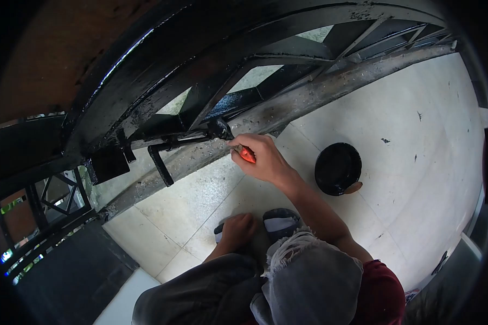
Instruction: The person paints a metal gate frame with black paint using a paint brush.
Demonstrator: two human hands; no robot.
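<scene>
My right hand [263, 158] is closed around the red handle of a paintbrush [248, 154]. The brush's bristles are coated black and press against the lower bar of a black metal gate [200, 70], near its latch rod [161, 165]. Wet-looking shine shows on parts of the gate. My left hand [237, 229] rests low by my left foot, its fingers curled in and nothing visible in them. To the right of my right hand, a round black pot [338, 162] with dark contents stands on the floor.
Pale floor tiles [412, 162] with several dark specks spread to the right. A rough concrete strip [287, 111] runs under the gate. My slippered feet [281, 223] are close below my hands. A dark panel [65, 265] stands at the lower left.
</scene>
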